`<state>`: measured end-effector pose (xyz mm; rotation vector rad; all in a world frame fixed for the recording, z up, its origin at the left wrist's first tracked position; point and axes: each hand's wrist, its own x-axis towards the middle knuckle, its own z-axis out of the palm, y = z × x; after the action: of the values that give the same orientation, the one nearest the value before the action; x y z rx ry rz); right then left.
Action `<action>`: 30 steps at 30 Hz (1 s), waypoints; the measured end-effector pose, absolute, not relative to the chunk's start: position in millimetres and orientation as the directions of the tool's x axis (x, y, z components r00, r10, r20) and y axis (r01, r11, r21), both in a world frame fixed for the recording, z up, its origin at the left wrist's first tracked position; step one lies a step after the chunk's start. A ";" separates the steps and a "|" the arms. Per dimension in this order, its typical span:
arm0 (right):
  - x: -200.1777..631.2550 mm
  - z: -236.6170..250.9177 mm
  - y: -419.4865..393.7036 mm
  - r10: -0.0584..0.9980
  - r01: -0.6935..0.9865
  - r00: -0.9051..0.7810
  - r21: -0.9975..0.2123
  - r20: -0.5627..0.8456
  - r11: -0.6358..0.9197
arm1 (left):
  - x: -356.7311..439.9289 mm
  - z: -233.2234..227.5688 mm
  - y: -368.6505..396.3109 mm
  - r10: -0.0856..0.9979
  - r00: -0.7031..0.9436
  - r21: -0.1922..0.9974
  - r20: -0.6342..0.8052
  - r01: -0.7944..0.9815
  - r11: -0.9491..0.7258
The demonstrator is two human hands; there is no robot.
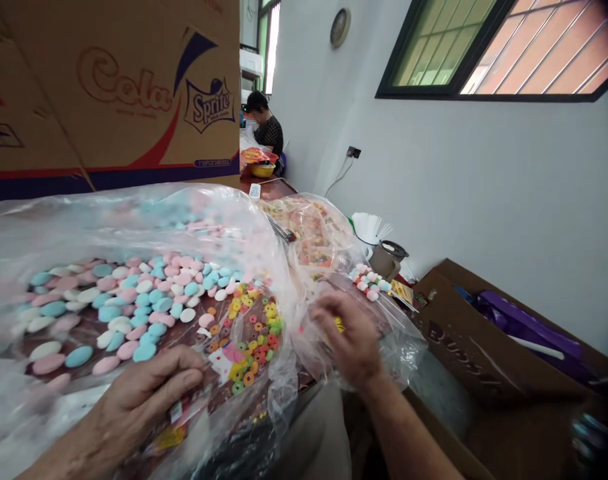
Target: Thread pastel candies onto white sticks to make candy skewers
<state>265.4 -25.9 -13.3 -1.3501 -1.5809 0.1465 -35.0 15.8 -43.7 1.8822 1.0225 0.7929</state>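
My left hand (151, 383) is at the lower left, thumb and forefinger closed together; whatever lies between them is hidden. Just beyond its fingertips lies a small white-and-pink printed wrapper (224, 360), among many small coloured ring candies (257, 333). Pink, blue and white oval candies (144, 300) spread to the left inside a large clear plastic bag (109, 217). To the right, my right hand (351, 343) curls its fingers over clear plastic, with a bit of yellow candy (339, 324) showing beside them. I cannot make out what its fingertips hold.
A tall cardboard box (109, 100) stands behind the candy. Another clear bag of ring candies (311, 230) lies beyond my right hand, near candy skewers (370, 281) and a brown lidded jug (388, 259). An open carton (464, 340) sits right. A person (268, 127) sits farther back.
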 end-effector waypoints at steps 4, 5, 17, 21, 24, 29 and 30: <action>366.1 -23.3 -12.7 0.814 0.895 0.393 -0.380 0.428 -0.233 | -37.6 -44.9 14.2 0.848 0.500 0.859 0.175 0.344 -0.379; 386.5 -28.3 -10.4 0.831 0.910 0.413 -0.207 0.373 -0.360 | -38.5 -45.0 14.3 0.831 0.529 0.856 0.174 0.336 -0.393; 448.4 -68.9 -41.3 0.842 0.967 0.153 0.098 0.518 -0.235 | -44.3 -44.6 12.5 0.824 0.539 0.925 0.174 0.198 -0.324; 439.5 -52.8 -62.9 0.830 0.985 0.158 -0.023 0.536 -0.172 | -53.5 -56.5 14.8 0.840 0.527 0.949 0.129 0.178 -0.258; 412.9 -38.8 -73.5 0.815 0.979 0.133 -0.205 0.564 -0.017 | -56.8 -62.3 16.5 0.843 0.521 0.951 0.131 0.175 -0.255; 341.6 -13.4 -70.7 0.807 0.907 -0.151 -0.246 0.571 0.343 | -56.1 -55.9 15.7 0.859 0.499 0.937 0.111 0.235 -0.257; 329.0 -9.9 -68.1 0.790 0.878 -0.204 -0.249 0.578 0.409 | -56.0 -53.2 15.1 0.858 0.504 0.934 0.101 0.249 -0.257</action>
<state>329.0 -68.1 -9.9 -1.4133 -2.0245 -0.1757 -56.0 15.1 -53.2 1.7733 0.9330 0.7821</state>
